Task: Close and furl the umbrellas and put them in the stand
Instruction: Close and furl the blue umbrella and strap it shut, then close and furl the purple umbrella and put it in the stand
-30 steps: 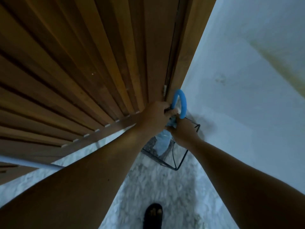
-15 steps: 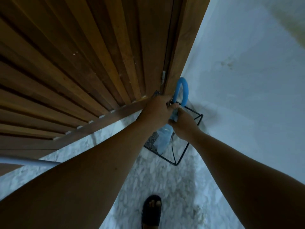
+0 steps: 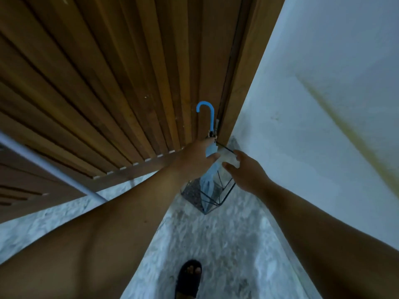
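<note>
Blue-handled umbrella point(image 3: 208, 169) now stands in the wire stand point(image 3: 212, 195), frame centre.
Right hand point(image 3: 246, 171) has let go, fingers spread apart just beside it; left hand point(image 3: 197, 158) still curls round the furled canopy. Placement looks nearly complete.

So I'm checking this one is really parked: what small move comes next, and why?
Probably let go with the left hand, which grips the furled umbrella. The umbrella already stands in the wire stand with its blue handle up, and the right hand is open beside it, holding nothing.
</note>
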